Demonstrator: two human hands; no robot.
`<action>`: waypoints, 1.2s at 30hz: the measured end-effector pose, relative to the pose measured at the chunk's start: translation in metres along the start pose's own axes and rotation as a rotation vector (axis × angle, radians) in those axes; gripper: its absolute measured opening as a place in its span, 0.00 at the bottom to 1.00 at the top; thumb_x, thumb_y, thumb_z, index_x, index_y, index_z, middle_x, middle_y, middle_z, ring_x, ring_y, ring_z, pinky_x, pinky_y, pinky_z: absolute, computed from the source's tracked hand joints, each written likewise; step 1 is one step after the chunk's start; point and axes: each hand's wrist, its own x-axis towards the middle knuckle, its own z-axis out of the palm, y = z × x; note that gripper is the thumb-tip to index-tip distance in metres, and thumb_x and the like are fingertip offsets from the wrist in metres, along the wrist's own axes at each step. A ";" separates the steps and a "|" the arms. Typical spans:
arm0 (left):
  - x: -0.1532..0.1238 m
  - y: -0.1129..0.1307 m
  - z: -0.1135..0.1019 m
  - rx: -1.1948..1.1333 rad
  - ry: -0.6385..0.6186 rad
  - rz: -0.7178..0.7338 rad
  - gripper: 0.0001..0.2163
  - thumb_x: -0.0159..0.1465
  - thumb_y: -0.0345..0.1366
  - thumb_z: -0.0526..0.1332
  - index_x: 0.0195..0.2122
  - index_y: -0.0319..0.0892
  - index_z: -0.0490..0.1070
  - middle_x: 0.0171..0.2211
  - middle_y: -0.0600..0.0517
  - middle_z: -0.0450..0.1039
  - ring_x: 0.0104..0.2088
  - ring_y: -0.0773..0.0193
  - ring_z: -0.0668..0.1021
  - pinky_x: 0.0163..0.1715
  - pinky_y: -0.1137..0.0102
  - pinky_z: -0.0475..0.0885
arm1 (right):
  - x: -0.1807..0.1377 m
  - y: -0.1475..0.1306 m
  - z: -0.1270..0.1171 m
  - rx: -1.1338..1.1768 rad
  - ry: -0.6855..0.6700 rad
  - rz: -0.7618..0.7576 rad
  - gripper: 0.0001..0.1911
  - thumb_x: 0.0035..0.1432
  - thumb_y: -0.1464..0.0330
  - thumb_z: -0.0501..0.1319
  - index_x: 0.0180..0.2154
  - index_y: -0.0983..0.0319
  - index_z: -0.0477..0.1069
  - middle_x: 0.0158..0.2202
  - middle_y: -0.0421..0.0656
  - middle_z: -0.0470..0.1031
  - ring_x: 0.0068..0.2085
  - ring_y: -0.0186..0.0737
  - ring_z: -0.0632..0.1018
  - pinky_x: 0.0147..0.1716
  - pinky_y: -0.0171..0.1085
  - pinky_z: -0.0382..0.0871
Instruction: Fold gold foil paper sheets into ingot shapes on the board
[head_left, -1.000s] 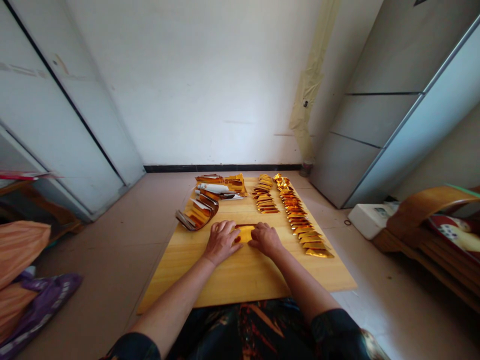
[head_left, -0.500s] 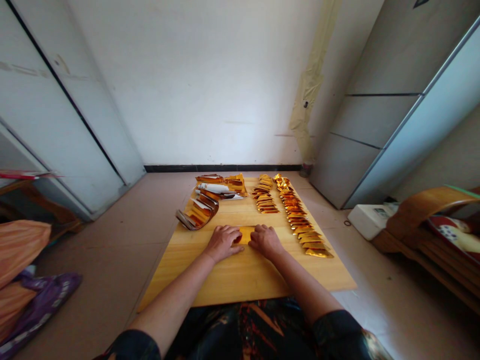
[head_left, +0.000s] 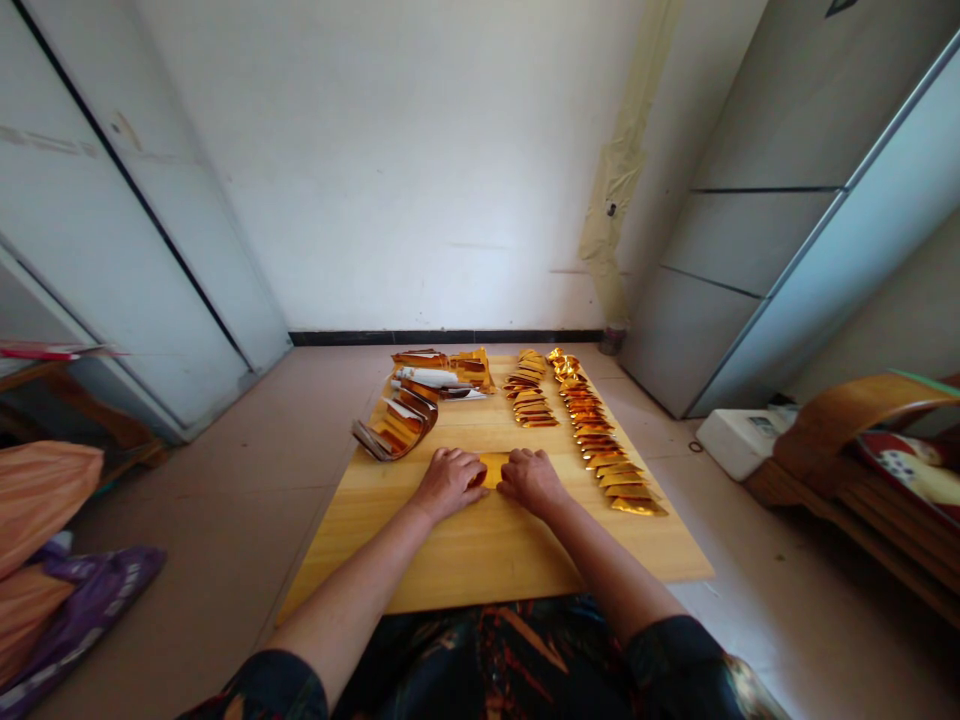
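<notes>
A small sheet of gold foil paper (head_left: pixel 495 468) lies on the wooden board (head_left: pixel 487 550) between my two hands. My left hand (head_left: pixel 448 482) presses on its left edge with the fingers curled over it. My right hand (head_left: pixel 529 479) holds its right edge the same way, knuckles up. Behind the left hand a curved bundle of unfolded gold sheets (head_left: pixel 396 424) rests on the board. Two rows of folded gold pieces (head_left: pixel 592 428) run along the right side.
More loose foil sheets and a white strip (head_left: pixel 439 373) lie at the board's far end. Orange and purple bags (head_left: pixel 52 560) sit on the floor at left. A white box (head_left: pixel 739 437) and a wooden chair (head_left: pixel 862 440) stand at right. Grey cabinet doors flank both sides.
My hands have drawn closer over the gold sheet, fingers curling down on it; less of the sheet shows now than a second ago.
</notes>
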 end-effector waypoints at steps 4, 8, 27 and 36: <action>0.002 -0.001 0.001 -0.006 -0.005 -0.004 0.13 0.55 0.48 0.64 0.36 0.46 0.72 0.36 0.51 0.75 0.40 0.60 0.72 0.39 0.65 0.59 | 0.001 0.003 -0.002 0.013 -0.009 -0.012 0.13 0.60 0.61 0.56 0.37 0.60 0.76 0.39 0.47 0.73 0.42 0.42 0.72 0.40 0.38 0.57; 0.003 -0.001 0.002 0.010 -0.003 -0.002 0.12 0.57 0.47 0.63 0.36 0.45 0.72 0.35 0.51 0.74 0.39 0.60 0.72 0.39 0.65 0.59 | 0.003 0.005 0.000 0.012 -0.003 -0.018 0.13 0.60 0.60 0.56 0.37 0.59 0.77 0.38 0.46 0.73 0.41 0.42 0.72 0.40 0.38 0.58; 0.002 -0.001 0.010 -0.064 0.101 -0.070 0.09 0.63 0.37 0.56 0.32 0.44 0.75 0.35 0.51 0.78 0.37 0.62 0.75 0.39 0.65 0.63 | -0.011 0.024 0.024 0.312 0.187 -0.002 0.12 0.62 0.68 0.53 0.34 0.60 0.75 0.35 0.42 0.76 0.39 0.36 0.72 0.41 0.33 0.59; 0.011 -0.003 0.019 -0.249 0.185 -0.325 0.08 0.60 0.31 0.57 0.34 0.44 0.76 0.34 0.52 0.78 0.37 0.63 0.76 0.40 0.69 0.69 | 0.004 0.023 0.037 0.495 0.230 0.317 0.10 0.60 0.65 0.53 0.39 0.58 0.71 0.35 0.39 0.78 0.35 0.35 0.76 0.33 0.29 0.61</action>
